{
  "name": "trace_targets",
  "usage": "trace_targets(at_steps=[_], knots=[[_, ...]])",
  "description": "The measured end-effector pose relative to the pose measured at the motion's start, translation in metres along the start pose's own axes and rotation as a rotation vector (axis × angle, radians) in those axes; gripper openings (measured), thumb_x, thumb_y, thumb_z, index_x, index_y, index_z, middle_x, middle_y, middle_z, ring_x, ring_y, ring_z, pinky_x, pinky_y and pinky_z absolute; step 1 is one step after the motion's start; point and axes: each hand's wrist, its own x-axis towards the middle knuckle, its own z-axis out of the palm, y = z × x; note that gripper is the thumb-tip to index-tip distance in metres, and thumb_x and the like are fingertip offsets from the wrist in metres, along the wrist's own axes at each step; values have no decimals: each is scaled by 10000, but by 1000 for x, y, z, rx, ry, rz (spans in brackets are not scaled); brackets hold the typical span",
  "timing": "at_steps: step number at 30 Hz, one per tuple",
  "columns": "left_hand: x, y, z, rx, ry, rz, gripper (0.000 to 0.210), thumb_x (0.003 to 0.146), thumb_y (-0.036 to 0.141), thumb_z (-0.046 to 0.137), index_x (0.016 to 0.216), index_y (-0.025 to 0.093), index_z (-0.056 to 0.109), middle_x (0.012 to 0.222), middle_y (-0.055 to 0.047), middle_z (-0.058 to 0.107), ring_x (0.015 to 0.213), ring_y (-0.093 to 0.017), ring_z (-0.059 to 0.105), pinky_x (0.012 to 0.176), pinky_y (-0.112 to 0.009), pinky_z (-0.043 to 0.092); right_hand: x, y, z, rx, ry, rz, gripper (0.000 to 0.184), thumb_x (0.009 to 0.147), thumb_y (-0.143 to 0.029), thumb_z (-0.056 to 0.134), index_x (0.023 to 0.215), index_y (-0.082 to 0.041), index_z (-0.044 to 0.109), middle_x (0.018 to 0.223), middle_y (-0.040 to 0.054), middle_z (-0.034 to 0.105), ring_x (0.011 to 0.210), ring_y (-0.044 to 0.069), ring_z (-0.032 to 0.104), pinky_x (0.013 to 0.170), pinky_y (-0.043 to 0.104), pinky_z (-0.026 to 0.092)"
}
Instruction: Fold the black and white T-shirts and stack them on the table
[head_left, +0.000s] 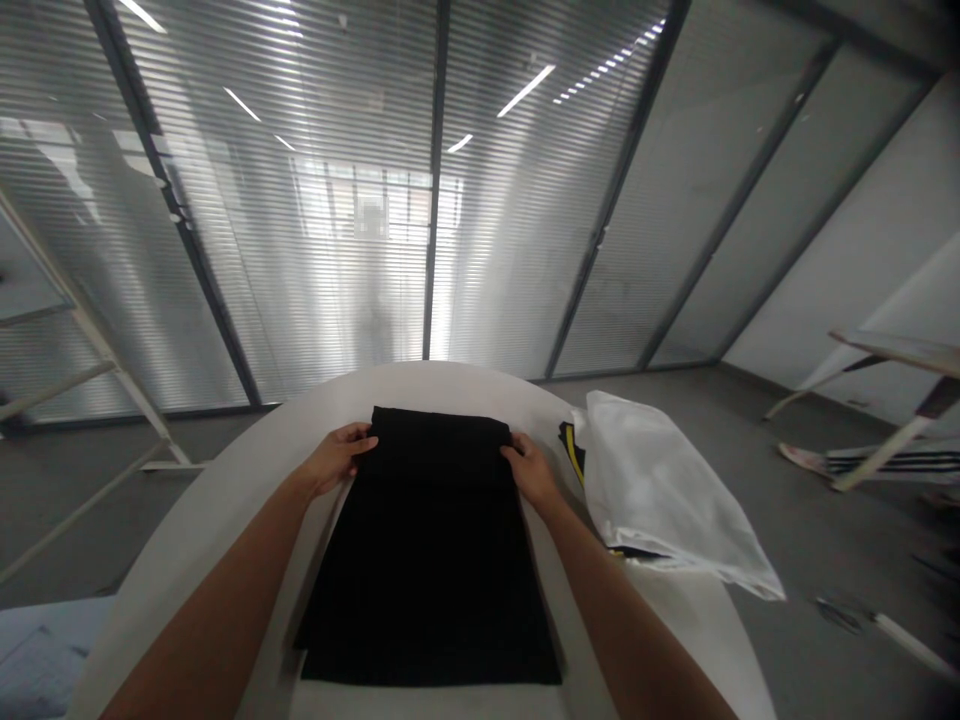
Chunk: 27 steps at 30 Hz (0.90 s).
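A black folded cloth, perhaps a garment, lies flat on the round white table, its narrower end away from me. My left hand pinches the far left corner of the cloth between thumb and fingers. At the far right corner, my right hand grips the edge in the same way. The fingertips beneath the cloth are partly hidden. Just right of my right forearm lies a crumpled white cloth or sheet, with a black and yellow strip showing from under its left side.
A glass wall with blinds rises behind the table. On the left stands a white metal frame like a ladder. At the right, a desk is near a person's foot and striped trouser leg. A pale surface appears lower left.
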Motion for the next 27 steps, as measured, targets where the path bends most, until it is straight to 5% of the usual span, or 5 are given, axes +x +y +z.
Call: trace_targets(at_steps=[14, 22, 27], knots=[[-4, 2, 5, -10, -11, 18, 393, 674, 356, 810, 971, 157, 647, 772, 22, 601, 477, -33, 473, 349, -147, 288, -8, -24, -5, -419, -64, 68, 422, 947, -462, 360, 1007, -183, 670, 978, 119, 710, 935, 258, 659, 783, 323, 448], [-9, 15, 7, -70, -64, -75, 439, 660, 185, 784, 1068, 173, 624, 814, 6, 632, 473, -49, 514, 356, -158, 340, -1, -15, -7, -98, -122, 109, 256, 812, -363, 568, 963, -201, 697, 948, 47, 735, 909, 224, 667, 761, 295, 484], [-14, 21, 3, -91, -116, -156, 588, 635, 114, 765, 1183, 181, 564, 872, -24, 653, 587, -110, 608, 408, -183, 405, -5, -24, -13, 133, -170, 218, 233, 704, -279, 634, 908, -185, 700, 793, 24, 722, 652, 165, 632, 568, 241, 452]])
